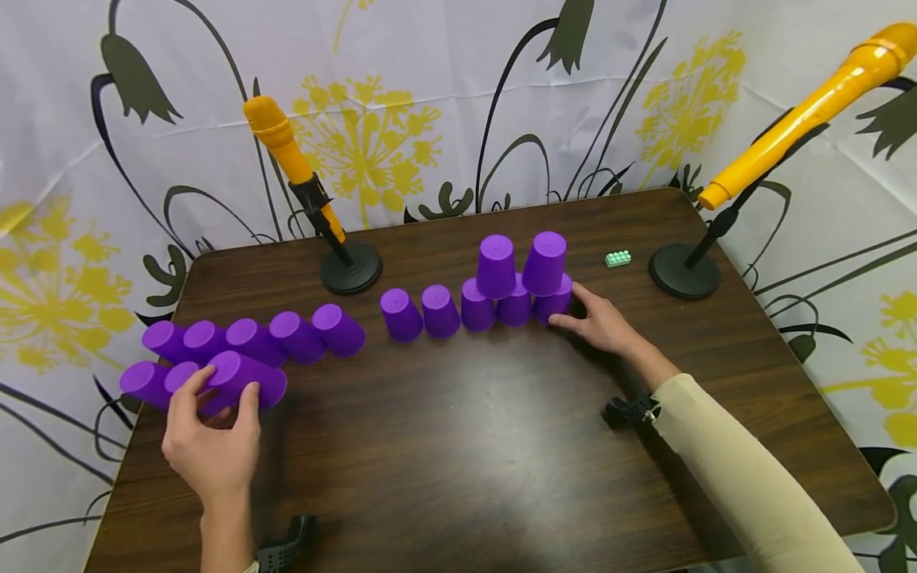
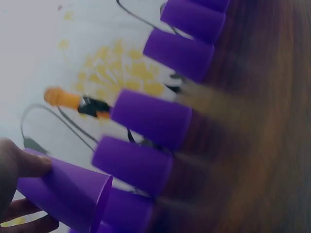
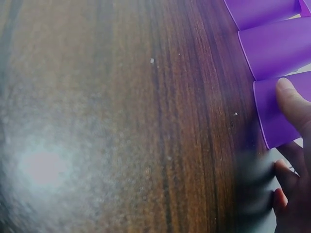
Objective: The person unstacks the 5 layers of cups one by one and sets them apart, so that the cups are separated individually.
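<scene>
At the left, my left hand (image 1: 213,454) grips an upside-down purple cup (image 1: 251,380) between thumb and fingers, in front of two rows of purple cups. The left wrist view shows this held cup (image 2: 65,191) tilted, its open rim facing the tabletop. My right hand (image 1: 600,320) holds the rightmost cup (image 1: 552,304) of another row, thumb on its near side and fingers around the far side. Upon that row's right part stand two more upside-down cups, an upper cup (image 1: 496,267) and its neighbour (image 1: 545,264). The right wrist view has my thumb (image 3: 291,99) against the cup's wall.
All this is on a dark wooden table (image 1: 444,469). A yellow microphone on a black stand (image 1: 351,269) rises at the back left, another stand (image 1: 684,272) at the right. A small green toy brick (image 1: 618,259) lies behind my right hand. Patterned cloth (image 1: 430,103) hangs behind.
</scene>
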The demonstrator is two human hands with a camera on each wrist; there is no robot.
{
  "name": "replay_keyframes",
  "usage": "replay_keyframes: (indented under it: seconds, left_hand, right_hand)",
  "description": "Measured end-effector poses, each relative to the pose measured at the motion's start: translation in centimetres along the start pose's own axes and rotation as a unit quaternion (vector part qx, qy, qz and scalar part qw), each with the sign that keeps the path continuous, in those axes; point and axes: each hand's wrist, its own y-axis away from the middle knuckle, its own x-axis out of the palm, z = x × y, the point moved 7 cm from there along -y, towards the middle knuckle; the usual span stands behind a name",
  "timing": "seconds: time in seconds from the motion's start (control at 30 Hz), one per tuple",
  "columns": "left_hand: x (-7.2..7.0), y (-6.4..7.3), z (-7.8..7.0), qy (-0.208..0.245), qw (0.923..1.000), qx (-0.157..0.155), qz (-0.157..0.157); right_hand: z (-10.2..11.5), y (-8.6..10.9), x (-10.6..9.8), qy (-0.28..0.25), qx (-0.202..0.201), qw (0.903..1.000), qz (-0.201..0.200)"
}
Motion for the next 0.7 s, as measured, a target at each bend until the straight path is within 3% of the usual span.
replay_keyframes:
  seconds: [0.13, 0.27, 0.7]
  left_hand:
    - [0.2, 0.1, 2.8, -0.067, 0.9971, -0.035, 0.013]
    - [0.7, 0.1, 3.9, -0.112, 0.991, -0.066, 0.032]
    - [1.6, 0.3, 5.6, -0.117, 0.9884, -0.076, 0.061]
  right_hand:
    - [0.1, 0.0, -0.1, 0.002, 0.0, 1.0, 0.0]
    - [-0.1, 0.0, 0.0, 0.0, 0.003, 1.0, 0.0]
    - [-0.3, -0.1, 0.2, -0.002, 0.007, 1.0, 0.001]
